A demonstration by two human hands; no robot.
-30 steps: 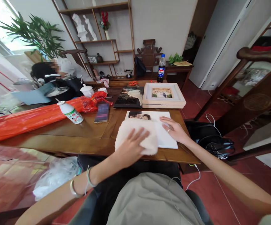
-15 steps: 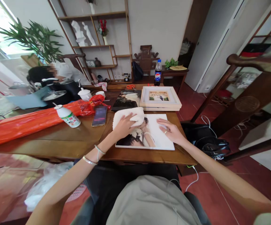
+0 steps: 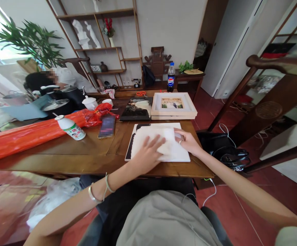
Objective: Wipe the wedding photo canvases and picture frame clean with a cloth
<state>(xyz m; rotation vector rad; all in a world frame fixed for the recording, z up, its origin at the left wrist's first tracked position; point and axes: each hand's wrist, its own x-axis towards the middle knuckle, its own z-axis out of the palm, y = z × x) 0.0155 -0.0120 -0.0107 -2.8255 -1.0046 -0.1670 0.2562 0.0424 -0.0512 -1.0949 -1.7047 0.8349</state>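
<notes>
A large photo print (image 3: 180,155) lies flat on the wooden table (image 3: 87,150) in front of me. A white fluffy cloth (image 3: 161,141) covers most of it. My left hand (image 3: 148,153) presses flat on the cloth, fingers spread. My right hand (image 3: 188,141) rests on the print's right part, fingers flat, a ring on one finger, touching the cloth's edge. Both wrists show; the left one wears bracelets.
Behind the print lie a white framed photo (image 3: 173,106) and a dark photo (image 3: 137,108). A phone (image 3: 106,126), a white bottle (image 3: 70,127) and a long orange bag (image 3: 22,136) lie left. A cola bottle (image 3: 170,78), pots and a seated person (image 3: 39,80) are farther back. A black bag (image 3: 228,153) is on the floor at right.
My left hand has slid the cloth from the print's far left corner back toward me and to the right, covering the picture. The right hand stayed on the print.
</notes>
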